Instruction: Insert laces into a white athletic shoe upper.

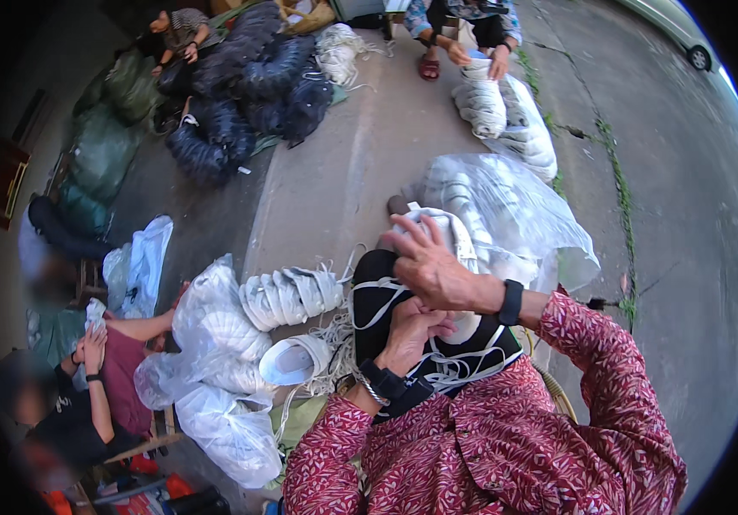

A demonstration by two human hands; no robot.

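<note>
While the person sits with work on the lap, this is how things lie.

Thing in hand: a white shoe piece (463, 326) lies on a black cloth (386, 292) on the lap, under the hands, with white laces (459, 365) spread over the cloth.
Left hand: the left hand (407, 330) is curled shut around the white piece and grips it from below.
Right hand: the right hand (429, 268) is above it, fingers spread open; I cannot tell if it pinches a lace.
Done: I think a lot is done. A tied row of white pieces (291, 296) lies on the ground just beside the lap, and one single piece (291, 360) lies near it.
Left to do: this piece looks unfinished, since loose laces are all around it.
Bags: a clear plastic bag (515, 215) full of white pieces sits right behind the hands. More clear bags (214, 369) sit to the left.
Far off: dark bundles (249, 86) and green sacks (103, 146) are well apart, near other people.
Labels: none that I can see.
</note>
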